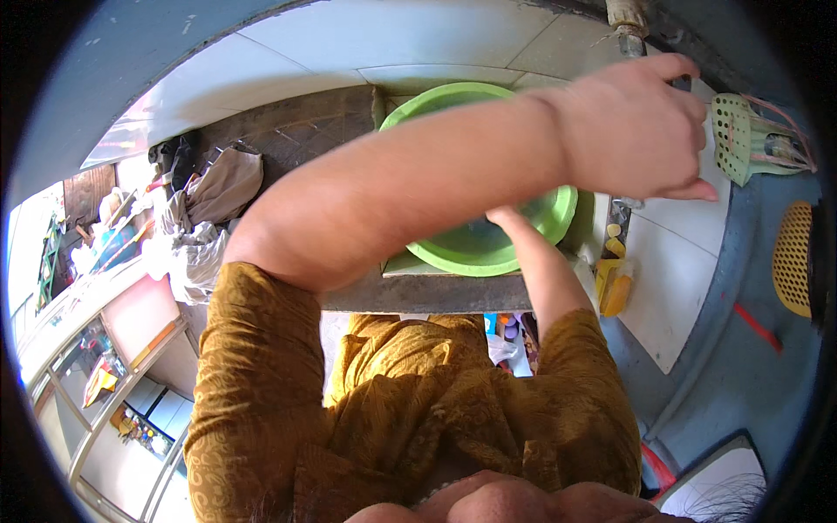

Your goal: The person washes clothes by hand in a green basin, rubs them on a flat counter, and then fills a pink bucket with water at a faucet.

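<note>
My left hand (pixel 644 131) reaches across to the right, its fingers bent over a dark part of the metal pipe (pixel 632 46) on the tiled wall; whether it grips that part is unclear. A green plastic basin (pixel 487 265) stands below my left forearm, which hides much of it. Inside the basin, my right hand (pixel 501 214) shows only in part, with its fingers hidden. What looks like water lies in the basin.
Crumpled cloths (pixel 225 186) lie on the dark counter (pixel 314 124) at left. A yellow holder (pixel 613 287), a pale green perforated plastic basket (pixel 732 137) and a yellow perforated item (pixel 792 258) are at right. The counter's edge (pixel 431 295) runs before my body.
</note>
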### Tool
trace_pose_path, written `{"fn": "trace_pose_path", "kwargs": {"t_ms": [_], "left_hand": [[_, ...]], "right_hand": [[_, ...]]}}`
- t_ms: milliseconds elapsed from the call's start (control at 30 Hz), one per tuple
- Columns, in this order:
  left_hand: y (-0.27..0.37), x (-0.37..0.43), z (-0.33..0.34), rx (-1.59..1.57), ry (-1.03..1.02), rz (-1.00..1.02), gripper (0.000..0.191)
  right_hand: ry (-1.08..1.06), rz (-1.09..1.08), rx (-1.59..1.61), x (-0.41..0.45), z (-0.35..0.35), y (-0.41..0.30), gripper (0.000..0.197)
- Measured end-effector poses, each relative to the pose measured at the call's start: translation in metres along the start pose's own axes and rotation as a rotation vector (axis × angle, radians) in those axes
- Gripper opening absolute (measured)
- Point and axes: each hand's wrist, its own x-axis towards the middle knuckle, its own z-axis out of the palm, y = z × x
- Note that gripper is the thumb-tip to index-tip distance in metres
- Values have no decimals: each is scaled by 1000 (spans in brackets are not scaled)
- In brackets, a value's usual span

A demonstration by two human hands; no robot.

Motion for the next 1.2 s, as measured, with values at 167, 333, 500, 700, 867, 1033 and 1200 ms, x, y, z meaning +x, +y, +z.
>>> {"fn": "trace_pose_path", "kwargs": {"t_ms": [167,333,500,700,867,1033,1200], "left_hand": [[-10,-55,-15,-236,301,20,39],[7,-199,37,-1042,356,-1897,63],[45,-261,18,-1992,707,-1635,60],[30,-349,-24,-1549,877,-2195,42],[12,-434,2,-1767,995,-2082,35],[4,-445,61,-118,-49,-2132,38],[62,-436,91,25,541,-1646,32]], "right_hand": [[140,-409,409,-54,-92,-52,34],[151,-605,930,-95,-156,-154,38],[-18,-849,816,-120,-150,-268,17],[-494,-771,1312,-78,-113,-293,12],[-14,-208,850,29,-29,-234,50],[194,-319,13,39,111,-295,46],[487,-659,190,6,125,-269,22]]}}
